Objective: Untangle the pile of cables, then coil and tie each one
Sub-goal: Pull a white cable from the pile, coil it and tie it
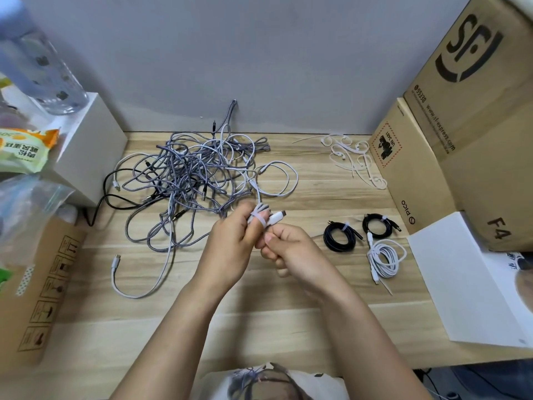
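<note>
A: What are the hands doing?
B: The left hand (233, 241) is gripping a white cable (275, 218), looped over its fingers with the plug sticking out to the right. The right hand (291, 249) is curling its fingers, pinching the same cable just beside the left.
A: And the rest?
B: The tangled pile (190, 180) is lying just beyond the hands, toward the far left of the wooden table (259, 319). Two black coils (340, 237) and a white coil (385, 256), already tied, are sitting to the right; loose white ties (352, 157) are lying far right, near the cardboard boxes (461, 125).
</note>
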